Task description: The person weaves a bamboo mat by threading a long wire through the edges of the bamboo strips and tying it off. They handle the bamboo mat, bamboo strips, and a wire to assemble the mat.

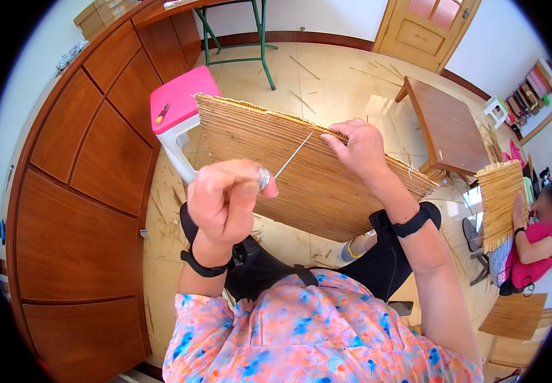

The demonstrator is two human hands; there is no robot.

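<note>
A brown mat of straw-like stalks point(269, 147) stands tilted across my lap, its bound upper edge running from far left to near right. My right hand point(359, 147) is closed over that upper edge, thumb on the near face. Closed and raised before the mat, my left hand point(225, 198) has a silver ring-shaped thimble point(264, 179) on one finger. From its fingertips a thin, straight white strand point(294, 155) runs to the mat's edge beside my right thumb. I cannot tell whether it is taut thread or a long needle.
A pink-topped stool point(186, 96) at the left bears a small knife point(162, 113). Wooden cabinets point(78, 236) line the left side. A low wooden table point(448, 124) stands at far right, where a person point(535, 246) holds another mat point(501, 204). Loose stalks litter the tiled floor.
</note>
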